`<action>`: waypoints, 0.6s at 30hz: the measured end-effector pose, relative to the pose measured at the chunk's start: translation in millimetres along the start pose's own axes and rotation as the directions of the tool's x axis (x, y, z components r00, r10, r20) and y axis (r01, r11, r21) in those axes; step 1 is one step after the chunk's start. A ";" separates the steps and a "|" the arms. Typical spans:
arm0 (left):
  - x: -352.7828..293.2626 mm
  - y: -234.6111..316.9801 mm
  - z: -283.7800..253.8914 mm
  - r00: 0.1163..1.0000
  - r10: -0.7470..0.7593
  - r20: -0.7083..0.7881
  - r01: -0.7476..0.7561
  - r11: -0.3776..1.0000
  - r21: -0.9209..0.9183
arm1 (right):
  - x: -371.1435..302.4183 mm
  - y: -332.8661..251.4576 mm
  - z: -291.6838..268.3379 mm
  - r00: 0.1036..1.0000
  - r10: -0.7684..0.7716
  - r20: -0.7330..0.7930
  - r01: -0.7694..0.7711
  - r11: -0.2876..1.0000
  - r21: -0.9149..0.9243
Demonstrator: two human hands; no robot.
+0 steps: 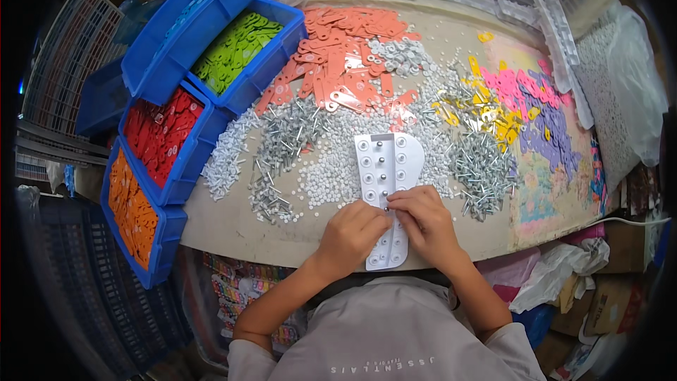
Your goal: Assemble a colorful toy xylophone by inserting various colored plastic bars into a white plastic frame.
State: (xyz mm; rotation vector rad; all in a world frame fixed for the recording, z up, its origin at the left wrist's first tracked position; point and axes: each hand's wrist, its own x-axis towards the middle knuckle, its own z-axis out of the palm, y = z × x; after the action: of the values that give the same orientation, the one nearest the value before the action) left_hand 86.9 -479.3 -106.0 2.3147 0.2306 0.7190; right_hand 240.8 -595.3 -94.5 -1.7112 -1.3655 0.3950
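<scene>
A long white plastic holder (405, 160) with a rounded side lies at the table's near edge, in front of me. White round caps sit in rows along both of its sides, and metal pins (381, 160) stand in a line down its middle. My left hand (352, 234) is closed at the holder's left edge, fingertips over the middle line. From the right, my right hand (425, 222) has its fingers pinched at a metal pin in that same line. Whatever either hand pinches is too small or hidden to tell. Loose white caps (328, 176) are spread just beyond the holder.
Metal rivet-like pins lie in a left pile (285, 134) and a right pile (483, 169). Coral plastic strips (335, 63) cover the far middle; yellow, pink and purple pieces (546, 137) lie right. Blue bins (243, 88) with green, red and orange pieces line the left edge.
</scene>
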 end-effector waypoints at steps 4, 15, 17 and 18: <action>4.2 8.0 -5.1 0.997 0.056 0.058 -0.064 0.988 0.142 | 1.1 -3.5 0.6 1.000 -0.006 -0.026 0.006 1.000 -0.004; 71.0 -88.8 -53.5 0.969 -0.130 -0.208 0.205 0.896 0.394 | 0.6 -5.1 3.8 0.993 0.070 -0.098 -0.070 0.998 0.001; 77.6 -105.3 -54.9 0.971 -0.119 -0.208 0.200 0.881 0.429 | -1.2 -4.4 1.5 0.987 0.087 -0.133 -0.086 0.996 0.014; 79.4 -111.4 -53.2 0.982 -0.113 -0.153 0.170 0.879 0.445 | -1.7 -3.7 -0.3 0.980 0.108 -0.165 -0.105 0.994 0.031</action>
State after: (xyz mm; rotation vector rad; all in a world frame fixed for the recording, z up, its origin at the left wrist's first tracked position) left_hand 127.1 -338.3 -113.7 2.6592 0.6860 0.7989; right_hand 238.1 -597.0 -91.9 -1.7631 -1.1489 0.3176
